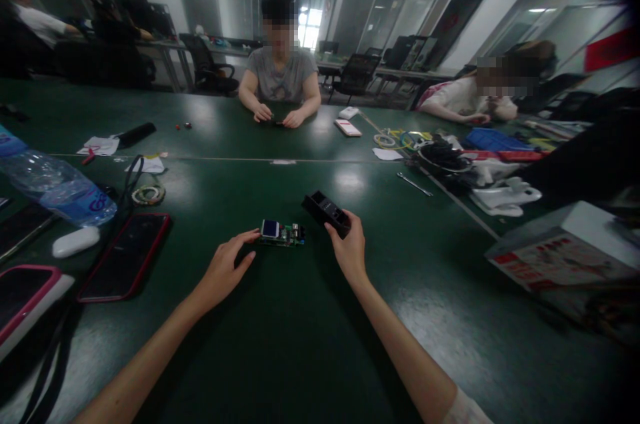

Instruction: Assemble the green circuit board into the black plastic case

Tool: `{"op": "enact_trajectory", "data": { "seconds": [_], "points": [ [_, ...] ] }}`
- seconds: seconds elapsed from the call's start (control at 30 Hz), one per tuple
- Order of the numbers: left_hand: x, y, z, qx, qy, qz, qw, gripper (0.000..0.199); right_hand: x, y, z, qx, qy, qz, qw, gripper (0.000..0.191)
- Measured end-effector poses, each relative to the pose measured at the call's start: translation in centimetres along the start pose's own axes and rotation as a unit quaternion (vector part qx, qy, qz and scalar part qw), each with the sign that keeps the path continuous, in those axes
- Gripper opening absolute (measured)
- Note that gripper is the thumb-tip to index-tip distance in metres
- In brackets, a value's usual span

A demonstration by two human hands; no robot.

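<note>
- In the head view, the left hand (226, 269) was loosely spread, thumb apart from the forefinger, its fingertips at the left end of a circuit board (287, 235); whether they pressed on it could not be told.
- The board seemed to lie on the green table (287, 337), between the two hands, with a small screen (271, 229) at its left end. With no firm grip visible on it, a sideways nudge could have made it slide or turn.
- Its parts faced up uncovered, so a finger pushing down on them, or on the screen, might have bent or loosened something.
- The right hand (351, 247) pinched a black case (324, 209) by its near end, thumb on one side and fingers on the other, just to the right of the board. Held by one end, the case could have tipped if the pinch slackened, and its edge might have knocked the board.
- Farther left, a black strap (55, 361) ran beside a red-edged phone (125, 257), well apart from the left hand; a wide sweep of that arm could have caught the strap and dragged whatever it was tied to.
</note>
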State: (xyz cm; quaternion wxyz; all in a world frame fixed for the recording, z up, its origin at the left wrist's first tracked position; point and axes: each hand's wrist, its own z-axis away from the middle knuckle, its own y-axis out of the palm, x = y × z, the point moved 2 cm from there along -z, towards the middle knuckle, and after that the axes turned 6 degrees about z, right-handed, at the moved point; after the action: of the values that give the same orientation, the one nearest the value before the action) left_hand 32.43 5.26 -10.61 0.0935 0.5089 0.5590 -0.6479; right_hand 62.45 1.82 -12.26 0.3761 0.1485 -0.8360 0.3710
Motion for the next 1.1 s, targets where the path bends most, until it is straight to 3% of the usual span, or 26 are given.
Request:
{"op": "enact_trajectory", "data": {
  "seconds": [0.17,0.4,0.8,0.97,1.1],
  "points": [
    [-0.2,-0.1,0.0,-0.004,0.009,0.007,1.0,0.042,2.3,-0.3,0.6,0.064,-0.029,-0.061,0.996,0.05],
    [-0.4,-0.1,-0.1,-0.007,0.015,0.005,1.0,0.041,5.2,-0.5,1.8,0.155,-0.113,-0.066,0.979,0.048],
    [-0.1,0.2,-0.3,-0.014,0.036,0.021,0.999,0.039,5.5,0.3,2.3,0.217,-0.153,-0.055,0.963,0.052],
    [0.1,0.2,0.0,-0.036,-0.02,0.038,0.998,0.057,5.9,0.3,2.2,0.236,-0.176,-0.043,0.955,0.053],
    [0.3,0.3,0.1,-0.043,-0.025,0.05,0.997,0.06,5.8,0.3,2.1,0.246,-0.172,-0.03,0.953,0.056]
  ]
}}
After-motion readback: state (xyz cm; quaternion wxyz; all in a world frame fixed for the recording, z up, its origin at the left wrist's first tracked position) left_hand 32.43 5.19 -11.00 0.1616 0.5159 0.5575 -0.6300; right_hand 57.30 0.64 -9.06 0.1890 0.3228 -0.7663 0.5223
